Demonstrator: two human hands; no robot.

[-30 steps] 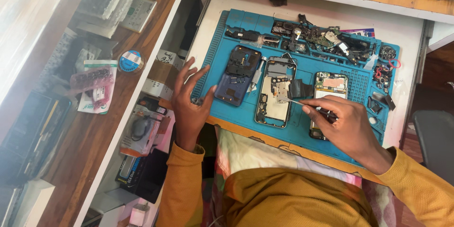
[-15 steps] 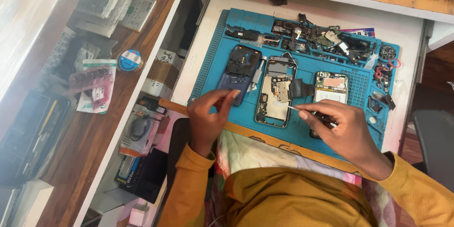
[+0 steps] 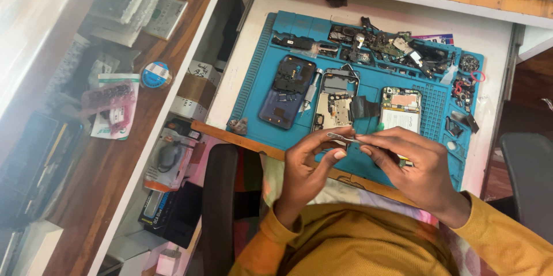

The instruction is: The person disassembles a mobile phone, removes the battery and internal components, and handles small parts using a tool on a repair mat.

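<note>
Above blue mat (image 3: 262, 69), left hand (image 3: 305, 166), right hand (image 3: 412, 164) (pinching tweezers (image 3: 340, 136))

tweezers (image 3: 341, 136) | thin, metal | level | above blue mat's near edge

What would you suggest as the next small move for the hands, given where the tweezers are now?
Probably carry the tweezers forward to the opened phone in the middle of the blue mat. The left hand and right hand pinch them together just short of it; whether the tips hold anything is too small to tell.
</note>
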